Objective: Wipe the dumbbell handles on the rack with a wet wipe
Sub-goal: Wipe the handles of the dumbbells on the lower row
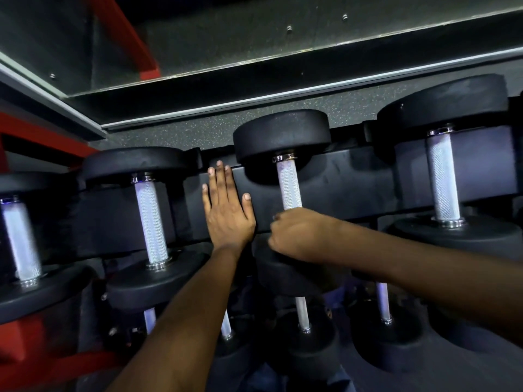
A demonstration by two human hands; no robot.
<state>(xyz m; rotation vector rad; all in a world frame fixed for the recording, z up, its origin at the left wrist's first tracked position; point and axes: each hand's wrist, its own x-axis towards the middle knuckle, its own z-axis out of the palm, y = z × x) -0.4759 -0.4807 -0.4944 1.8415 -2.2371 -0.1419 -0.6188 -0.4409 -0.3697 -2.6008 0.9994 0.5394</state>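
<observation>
A black dumbbell rack spanned the frame beneath a mirrored wall panel with a red frame at its left. Four rubber-headed dumbbells sat across its upper tier, a lower row showing dimly below. The third dumbbell from the left rested near the centre, its knurled steel handle running down toward the camera. The right hand was curled round the lower end of that handle; no wet wipe could be made out, so whether one lay inside the grip cannot be told. The left hand lay flat, fingers straight and together, pressed on the rack's padded saddle just left of the handle, holding nothing.
</observation>
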